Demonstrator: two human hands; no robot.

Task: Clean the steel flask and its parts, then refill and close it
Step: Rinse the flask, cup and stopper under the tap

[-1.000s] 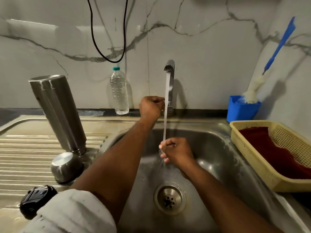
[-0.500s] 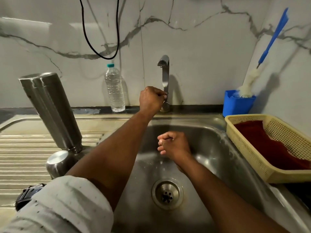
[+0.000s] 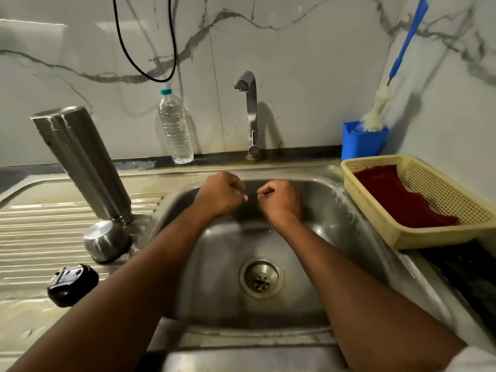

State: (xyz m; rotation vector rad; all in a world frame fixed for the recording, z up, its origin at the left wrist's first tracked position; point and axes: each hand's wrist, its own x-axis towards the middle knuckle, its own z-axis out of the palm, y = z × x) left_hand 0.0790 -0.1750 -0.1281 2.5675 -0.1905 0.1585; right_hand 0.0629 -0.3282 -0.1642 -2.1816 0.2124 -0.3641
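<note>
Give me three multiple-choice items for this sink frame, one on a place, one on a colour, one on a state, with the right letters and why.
1. Where does the steel flask stand?
A. upside down on the draining board, left of the basin
B. inside the basin
C. in the yellow basket

2. What colour is the holder with the bottle brush in it?
A. red
B. blue
C. green

3. What is the tap doing?
A. running onto the hands
B. filling the flask
C. giving no visible water

Key: 1 A, its narrow neck end rests on the ribbed board beside the steel cap. 2 B, the holder is plainly blue. 3 C, no stream falls from the spout, and the left hand and right hand are curled over the basin, apparently empty.
</note>
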